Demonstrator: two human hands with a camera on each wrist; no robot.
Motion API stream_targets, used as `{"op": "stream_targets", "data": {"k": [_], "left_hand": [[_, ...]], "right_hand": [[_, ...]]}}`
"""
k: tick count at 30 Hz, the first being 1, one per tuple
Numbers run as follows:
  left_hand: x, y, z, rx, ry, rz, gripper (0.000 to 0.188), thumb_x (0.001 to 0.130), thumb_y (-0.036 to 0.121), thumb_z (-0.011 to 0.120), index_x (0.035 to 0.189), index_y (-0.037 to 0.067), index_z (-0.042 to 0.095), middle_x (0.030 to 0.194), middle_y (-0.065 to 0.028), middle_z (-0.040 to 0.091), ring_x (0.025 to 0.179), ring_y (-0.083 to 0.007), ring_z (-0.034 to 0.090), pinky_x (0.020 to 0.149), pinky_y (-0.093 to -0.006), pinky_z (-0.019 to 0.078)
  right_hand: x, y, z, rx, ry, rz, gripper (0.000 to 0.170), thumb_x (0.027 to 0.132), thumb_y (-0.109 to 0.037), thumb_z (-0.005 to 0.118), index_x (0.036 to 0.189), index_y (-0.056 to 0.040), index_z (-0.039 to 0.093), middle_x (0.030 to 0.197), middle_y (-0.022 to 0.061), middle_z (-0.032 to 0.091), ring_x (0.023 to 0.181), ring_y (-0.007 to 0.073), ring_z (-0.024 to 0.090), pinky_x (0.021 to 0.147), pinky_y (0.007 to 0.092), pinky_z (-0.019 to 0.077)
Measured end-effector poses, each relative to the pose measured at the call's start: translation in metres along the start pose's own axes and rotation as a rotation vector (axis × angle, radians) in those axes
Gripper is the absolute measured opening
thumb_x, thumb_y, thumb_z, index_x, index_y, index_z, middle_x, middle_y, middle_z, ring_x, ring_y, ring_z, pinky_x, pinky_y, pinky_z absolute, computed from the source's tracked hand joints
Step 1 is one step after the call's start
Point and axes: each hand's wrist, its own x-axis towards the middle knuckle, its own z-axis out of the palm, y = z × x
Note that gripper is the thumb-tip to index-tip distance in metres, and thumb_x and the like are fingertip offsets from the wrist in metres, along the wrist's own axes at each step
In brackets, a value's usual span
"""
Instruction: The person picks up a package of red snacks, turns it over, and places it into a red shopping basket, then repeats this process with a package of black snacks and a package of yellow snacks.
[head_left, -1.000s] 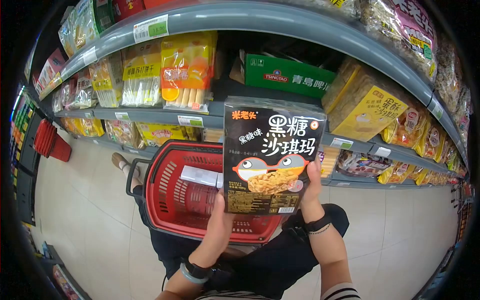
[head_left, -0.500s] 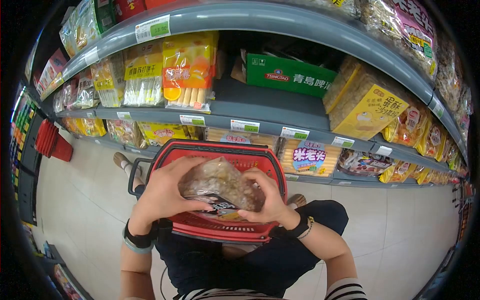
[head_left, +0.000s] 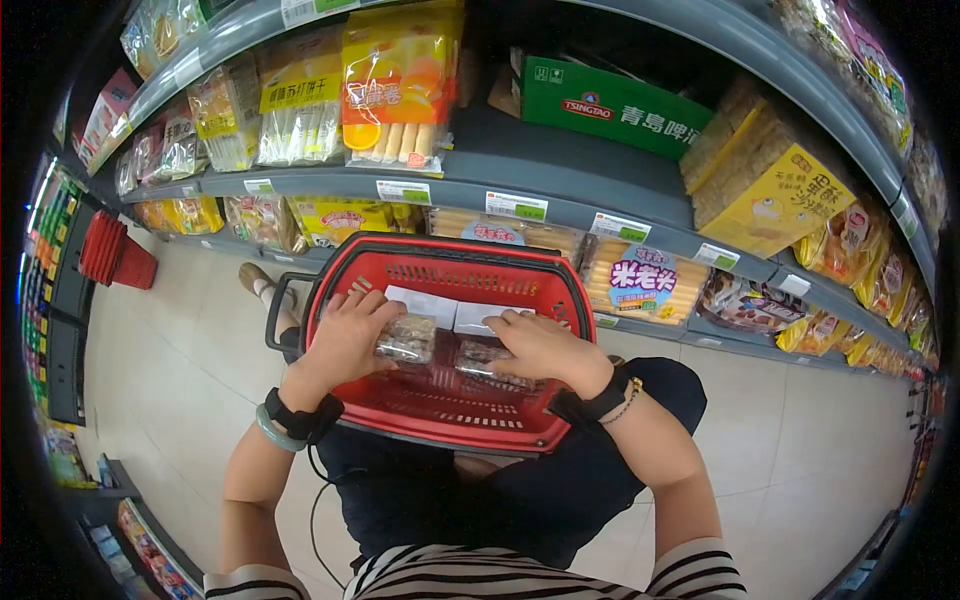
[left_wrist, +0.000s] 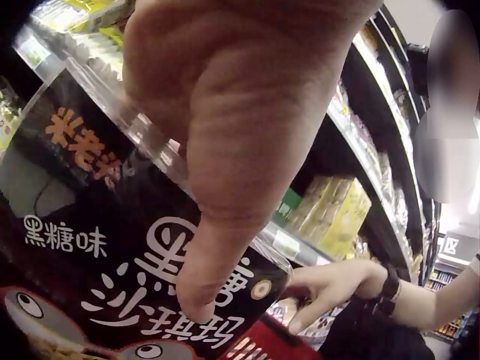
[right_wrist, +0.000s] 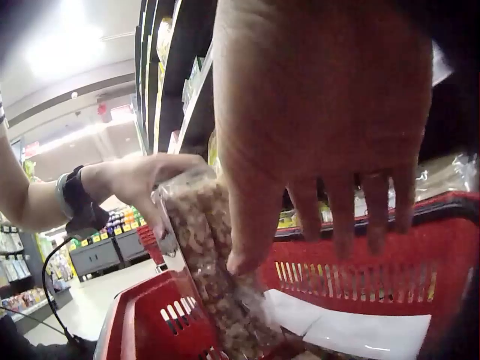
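Inside the red shopping basket [head_left: 500,425] is a pack of sachima [head_left: 407,340], with clear film over pale brown pieces. Its black printed front [left_wrist: 112,195] fills much of the left wrist view. My left hand [head_left: 345,340] grips one end, its thumb over the black front. At the other end my right hand [head_left: 555,350] reaches down with straight, spread fingers, and its thumb overlaps the pack [right_wrist: 206,232] in the right wrist view. Flat white pieces [head_left: 480,318] lie in the basket behind the pack. Much of the pack is hidden from above by both hands.
Curved shelves of packaged snacks stand in front, with a green beer carton [head_left: 610,105] and a yellow sachima box [head_left: 775,205] on them. Red stacked baskets [head_left: 118,252] are at far left. The basket's dark handle [head_left: 270,312] sticks out to its left.
The sachima pack, earlier held up with its front showing, has been tilted and lowered into the basket. Both hands moved down with it; the right hand's fingers have straightened. The view has shifted slightly.
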Motion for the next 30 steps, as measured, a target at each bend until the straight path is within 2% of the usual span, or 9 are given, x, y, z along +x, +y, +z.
{"op": "stream_targets", "data": {"k": [7,11,14,17,22,23,25,28,30], "left_hand": [[0.003,-0.022,0.082,0.091,-0.334,-0.010,0.067,0.059,0.031,0.082,0.119,0.023,0.052,0.110,-0.0062,0.053,0.109,-0.0294,0.052,0.088,-0.0471,0.0427],[0.009,-0.026,0.141,0.121,-0.394,-0.027,0.058,0.064,0.015,0.073,0.117,0.017,0.050,0.119,-0.0132,0.048,0.114,-0.0361,0.048,0.089,-0.0535,0.0432],[0.007,-0.039,0.194,0.240,-0.245,0.132,0.045,0.072,0.013,0.064,0.114,0.013,0.049,0.125,-0.0158,0.046,0.122,-0.0367,0.043,0.091,-0.0587,0.0405],[0.011,-0.030,0.202,0.253,-0.472,0.057,0.042,0.076,0.014,0.063,0.116,0.013,0.049,0.115,-0.0116,0.048,0.110,-0.0312,0.050,0.081,-0.0598,0.0453],[0.022,-0.027,0.179,0.154,-0.434,0.050,0.049,0.073,0.021,0.068,0.118,0.013,0.051,0.116,-0.0116,0.053,0.111,-0.0313,0.053,0.088,-0.0513,0.0452],[0.027,-0.032,0.180,0.173,-0.408,0.092,0.049,0.074,0.024,0.069,0.118,0.013,0.052,0.119,-0.0120,0.055,0.111,-0.0325,0.055,0.089,-0.0487,0.0460],[0.057,-0.009,0.135,-0.079,-0.455,0.052,0.036,0.077,0.028,0.068,0.108,0.011,0.061,0.105,-0.0141,0.063,0.095,-0.0320,0.063,0.079,-0.0443,0.0507],[0.115,0.043,0.066,-0.242,-0.188,0.142,0.021,0.081,0.028,0.065,0.081,0.008,0.069,0.072,-0.0115,0.066,0.073,-0.0313,0.065,0.066,-0.0426,0.0519],[0.156,0.088,0.022,-0.439,0.009,0.203,0.019,0.082,0.020,0.066,0.093,0.005,0.067,0.086,-0.0132,0.067,0.082,-0.0289,0.066,0.072,-0.0357,0.0524]], "right_hand": [[0.016,0.000,0.038,-0.022,-0.203,0.005,0.058,0.081,-0.034,0.067,0.124,-0.0013,0.049,0.107,0.0208,0.059,0.099,0.0383,0.059,0.084,0.0447,0.0491],[0.022,0.009,0.077,-0.043,-0.201,0.005,0.066,0.080,-0.035,0.067,0.133,-0.0040,0.044,0.115,0.0185,0.056,0.100,0.0375,0.059,0.086,0.0442,0.0488],[0.027,0.014,0.103,-0.124,-0.429,0.068,0.075,0.081,-0.035,0.066,0.142,-0.0052,0.033,0.139,0.0177,0.033,0.121,0.0381,0.043,0.092,0.0471,0.0451],[0.029,0.012,0.128,-0.345,-0.509,0.107,0.080,0.084,-0.034,0.064,0.147,-0.0047,0.024,0.153,0.0172,0.011,0.131,0.0416,0.028,0.096,0.0503,0.0405],[0.029,0.008,0.098,-0.125,-0.573,0.081,0.071,0.080,-0.040,0.068,0.135,-0.0023,0.044,0.148,0.0159,0.027,0.124,0.0381,0.043,0.097,0.0483,0.0440],[0.028,0.020,0.098,-0.023,-0.338,-0.025,0.054,0.078,-0.036,0.069,0.117,-0.0008,0.058,0.128,0.0169,0.049,0.109,0.0370,0.055,0.090,0.0451,0.0485],[0.023,0.013,0.031,0.018,-0.045,0.042,0.032,0.077,-0.028,0.068,0.096,-0.0026,0.064,0.101,0.0159,0.060,0.093,0.0358,0.061,0.080,0.0435,0.0503],[0.001,0.026,-0.050,0.132,1.032,0.003,0.014,0.080,-0.016,0.061,0.080,-0.0039,0.054,0.083,0.0155,0.057,0.076,0.0331,0.060,0.064,0.0416,0.0495],[-0.034,0.043,-0.093,0.113,1.470,0.210,0.014,0.082,-0.013,0.060,0.083,-0.0013,0.053,0.088,0.0151,0.055,0.087,0.0341,0.055,0.077,0.0441,0.0449]]}}
